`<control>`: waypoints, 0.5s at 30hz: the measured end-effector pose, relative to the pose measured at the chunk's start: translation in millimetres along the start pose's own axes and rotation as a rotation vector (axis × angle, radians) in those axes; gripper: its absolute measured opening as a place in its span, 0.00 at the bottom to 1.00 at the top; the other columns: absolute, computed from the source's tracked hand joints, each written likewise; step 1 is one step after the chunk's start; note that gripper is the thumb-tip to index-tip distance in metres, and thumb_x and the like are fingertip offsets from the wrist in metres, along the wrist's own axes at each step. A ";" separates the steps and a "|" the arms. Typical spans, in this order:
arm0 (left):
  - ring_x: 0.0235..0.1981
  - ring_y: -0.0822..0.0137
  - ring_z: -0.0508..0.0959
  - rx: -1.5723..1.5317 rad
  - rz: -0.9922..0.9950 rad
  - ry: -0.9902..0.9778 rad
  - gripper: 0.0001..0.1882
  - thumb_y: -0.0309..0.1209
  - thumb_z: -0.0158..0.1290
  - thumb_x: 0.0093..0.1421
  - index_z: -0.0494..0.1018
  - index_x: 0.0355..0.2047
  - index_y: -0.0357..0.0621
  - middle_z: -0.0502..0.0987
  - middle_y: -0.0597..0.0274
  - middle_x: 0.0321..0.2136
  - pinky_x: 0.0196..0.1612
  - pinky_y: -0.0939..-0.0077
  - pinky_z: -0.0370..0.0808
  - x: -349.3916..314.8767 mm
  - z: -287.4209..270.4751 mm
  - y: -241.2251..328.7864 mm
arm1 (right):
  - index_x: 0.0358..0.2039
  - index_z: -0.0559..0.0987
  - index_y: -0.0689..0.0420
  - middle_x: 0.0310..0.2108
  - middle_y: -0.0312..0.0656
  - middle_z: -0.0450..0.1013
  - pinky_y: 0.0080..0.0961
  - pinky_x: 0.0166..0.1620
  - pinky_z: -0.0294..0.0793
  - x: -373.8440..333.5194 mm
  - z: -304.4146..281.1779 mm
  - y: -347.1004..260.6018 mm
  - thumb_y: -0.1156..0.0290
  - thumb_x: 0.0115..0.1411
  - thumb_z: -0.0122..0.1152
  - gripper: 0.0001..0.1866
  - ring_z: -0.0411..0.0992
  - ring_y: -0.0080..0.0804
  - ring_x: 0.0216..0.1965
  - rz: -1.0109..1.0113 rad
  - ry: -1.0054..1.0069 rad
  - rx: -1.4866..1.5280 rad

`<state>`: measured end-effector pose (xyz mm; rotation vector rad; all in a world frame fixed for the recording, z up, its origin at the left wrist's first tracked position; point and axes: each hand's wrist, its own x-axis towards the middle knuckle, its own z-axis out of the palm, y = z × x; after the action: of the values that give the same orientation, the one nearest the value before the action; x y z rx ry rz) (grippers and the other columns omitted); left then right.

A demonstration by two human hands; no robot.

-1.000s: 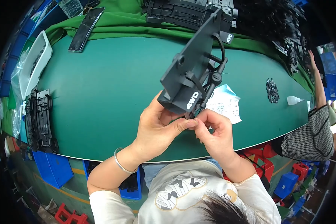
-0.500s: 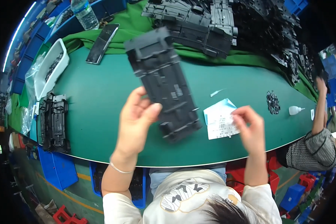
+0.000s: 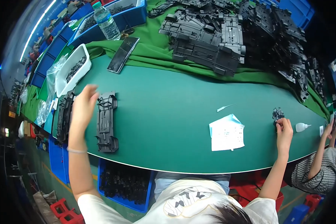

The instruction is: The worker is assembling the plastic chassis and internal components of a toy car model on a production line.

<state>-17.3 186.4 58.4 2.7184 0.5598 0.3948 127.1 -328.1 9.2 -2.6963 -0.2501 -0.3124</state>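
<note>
A black plastic toy-car chassis [image 3: 106, 125] lies lengthwise on the green table at the left. Just left of its far end is my left hand [image 3: 84, 106], slightly smeared, fingers apart and nothing visible in them. More black chassis [image 3: 65, 117] stand side by side beyond that hand, partly hidden by it and the wrist. On the right, my right hand [image 3: 285, 130] reaches into a small heap of shiny black parts [image 3: 277, 112]. Its thumb and fingers are pinched together at the heap's near edge; whatever is between them is too small to make out.
A printed paper slip [image 3: 227, 136] and a thin pale strip [image 3: 226, 108] lie mid-table. A white dropper bottle [image 3: 301, 127] is beside my right hand. Behind are a phone [image 3: 123, 55], a white tray [image 3: 74, 71], a water bottle [image 3: 106, 23] and piled chassis [image 3: 207, 56]. Another person's hand [image 3: 327, 130] works far right.
The chassis that my left hand held up now lies on the table at left, released. My left hand has moved left, and my right hand has gone from the paper slip to the small parts.
</note>
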 end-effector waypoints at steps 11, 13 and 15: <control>0.42 0.58 0.64 0.351 0.763 0.134 0.33 0.18 0.44 0.41 0.54 0.51 0.49 0.64 0.55 0.40 0.46 0.63 0.60 131.5 138.9 186.1 | 0.27 0.71 0.60 0.22 0.33 0.67 0.12 0.26 0.65 -0.6 -3.0 4.1 0.78 0.50 0.51 0.03 0.66 0.18 0.24 0.338 0.006 0.743; 0.38 0.57 0.65 0.366 0.815 0.206 0.29 0.22 0.48 0.42 0.58 0.48 0.47 0.66 0.55 0.35 0.43 0.67 0.62 137.8 129.8 174.1 | 0.30 0.70 0.64 0.25 0.42 0.70 0.13 0.28 0.67 -0.1 -5.2 2.7 0.78 0.50 0.50 0.06 0.68 0.21 0.24 0.300 -0.074 0.869; 0.36 0.56 0.66 0.136 0.767 0.196 0.34 0.26 0.59 0.33 0.60 0.45 0.44 0.66 0.54 0.32 0.41 0.67 0.63 122.7 114.0 173.9 | 0.33 0.68 0.65 0.29 0.44 0.70 0.15 0.31 0.69 -2.3 -5.8 8.8 0.78 0.52 0.48 0.07 0.70 0.24 0.27 0.349 -0.125 0.998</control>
<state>186.3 57.3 45.1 2.9490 -0.4662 0.8326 125.8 -338.7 10.4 -1.7193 0.0407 0.0865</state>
